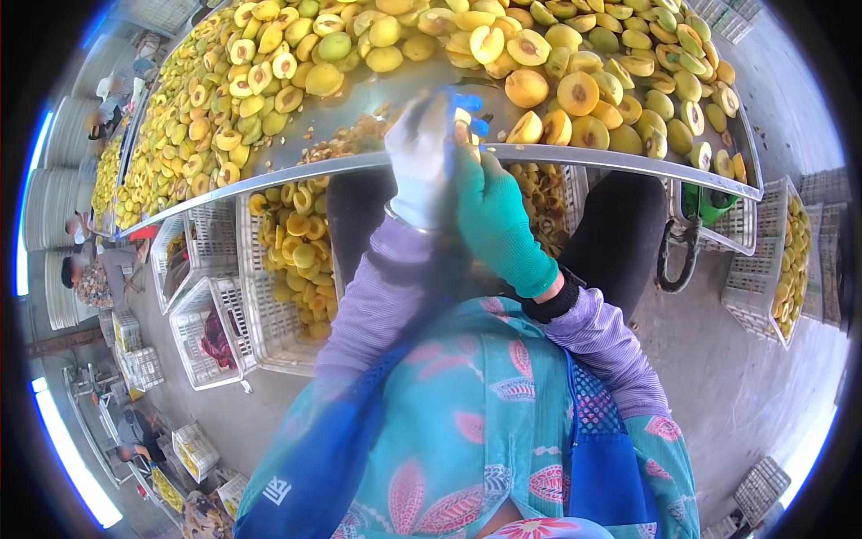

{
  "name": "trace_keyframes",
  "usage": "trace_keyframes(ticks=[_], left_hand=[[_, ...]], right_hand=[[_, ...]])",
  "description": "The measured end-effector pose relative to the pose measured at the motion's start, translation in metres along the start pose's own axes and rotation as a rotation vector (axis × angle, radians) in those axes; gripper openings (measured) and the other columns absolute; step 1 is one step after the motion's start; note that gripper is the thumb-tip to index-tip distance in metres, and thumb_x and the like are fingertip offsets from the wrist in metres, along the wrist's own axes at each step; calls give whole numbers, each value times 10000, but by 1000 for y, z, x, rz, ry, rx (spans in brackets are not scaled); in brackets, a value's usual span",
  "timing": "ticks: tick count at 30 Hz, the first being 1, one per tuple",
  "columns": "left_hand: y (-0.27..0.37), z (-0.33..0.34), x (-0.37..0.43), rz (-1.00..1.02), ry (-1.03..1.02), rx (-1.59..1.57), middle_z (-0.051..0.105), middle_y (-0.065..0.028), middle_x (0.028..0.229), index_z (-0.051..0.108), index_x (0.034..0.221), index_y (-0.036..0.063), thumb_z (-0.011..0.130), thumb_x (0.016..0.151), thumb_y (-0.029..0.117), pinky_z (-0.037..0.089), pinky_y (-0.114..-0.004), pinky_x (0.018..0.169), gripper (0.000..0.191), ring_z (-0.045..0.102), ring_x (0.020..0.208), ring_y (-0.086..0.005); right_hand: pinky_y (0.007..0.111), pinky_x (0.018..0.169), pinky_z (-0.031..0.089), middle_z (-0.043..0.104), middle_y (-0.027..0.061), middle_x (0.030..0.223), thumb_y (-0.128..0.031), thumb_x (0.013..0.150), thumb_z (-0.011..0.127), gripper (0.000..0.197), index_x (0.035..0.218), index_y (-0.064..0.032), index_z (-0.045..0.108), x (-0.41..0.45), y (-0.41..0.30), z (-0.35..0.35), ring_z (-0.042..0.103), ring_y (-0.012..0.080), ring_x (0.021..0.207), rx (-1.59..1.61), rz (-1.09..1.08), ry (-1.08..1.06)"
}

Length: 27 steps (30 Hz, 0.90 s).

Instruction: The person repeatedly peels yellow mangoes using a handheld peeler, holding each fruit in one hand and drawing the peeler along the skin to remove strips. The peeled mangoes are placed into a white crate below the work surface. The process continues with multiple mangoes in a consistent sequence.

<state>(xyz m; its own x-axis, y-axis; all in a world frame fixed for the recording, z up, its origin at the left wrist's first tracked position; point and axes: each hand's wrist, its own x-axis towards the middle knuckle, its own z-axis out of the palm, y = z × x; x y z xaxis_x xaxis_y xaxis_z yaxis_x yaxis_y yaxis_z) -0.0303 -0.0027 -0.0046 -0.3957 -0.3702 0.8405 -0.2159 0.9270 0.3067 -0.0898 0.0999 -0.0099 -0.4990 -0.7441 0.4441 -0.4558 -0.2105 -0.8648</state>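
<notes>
My left hand point(419, 151), in a white glove with blue fingertips, is raised over the near rim of a metal table and blurred. Its fingers close around a piece of yellow stone fruit point(463, 118). Against it presses my right hand point(495, 209) in a green knit glove, its fingers curled at the same fruit. Whether a small tool sits in the right hand is hidden. Behind both hands, halved apricot-like fruits point(578, 93) cover the metal tabletop point(377, 87), many with the cut face up. Small stones and scraps point(350, 138) lie left of my left hand.
The table's raised metal rim point(269, 192) crosses before me. Below it, a white plastic crate point(289, 354) of fruit halves stands by my left leg, and another crate holds brown stones point(542, 202) between my legs. A fruit-filled crate point(757, 290) is at right. People sit working far left.
</notes>
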Motion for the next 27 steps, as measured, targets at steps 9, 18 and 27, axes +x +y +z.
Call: trace_keyframes(ticks=[9,18,27], left_hand=[[6,-18,12,-648,-217,-774,643,-104,799,594,988,-13,580,858,150,518,-333,662,209,619,682,-212],[-73,-162,4,-826,-424,436,653,-126,942,647,1030,32,593,878,145,515,-348,712,198,636,816,-256],[-91,99,74,-293,-581,356,621,-211,968,558,1086,5,694,737,370,504,-392,813,523,623,915,-356]], right_hand=[[230,414,287,403,-68,564,-435,988,399,337,858,-171,562,12,-15,-23,394,60,437,1505,1102,-635],[235,443,376,483,-33,654,-407,993,399,318,1164,-175,535,-15,22,-45,453,95,473,1406,1436,-422],[285,571,473,571,18,733,-314,970,486,303,964,-23,569,22,11,-51,549,119,626,683,702,-108]])
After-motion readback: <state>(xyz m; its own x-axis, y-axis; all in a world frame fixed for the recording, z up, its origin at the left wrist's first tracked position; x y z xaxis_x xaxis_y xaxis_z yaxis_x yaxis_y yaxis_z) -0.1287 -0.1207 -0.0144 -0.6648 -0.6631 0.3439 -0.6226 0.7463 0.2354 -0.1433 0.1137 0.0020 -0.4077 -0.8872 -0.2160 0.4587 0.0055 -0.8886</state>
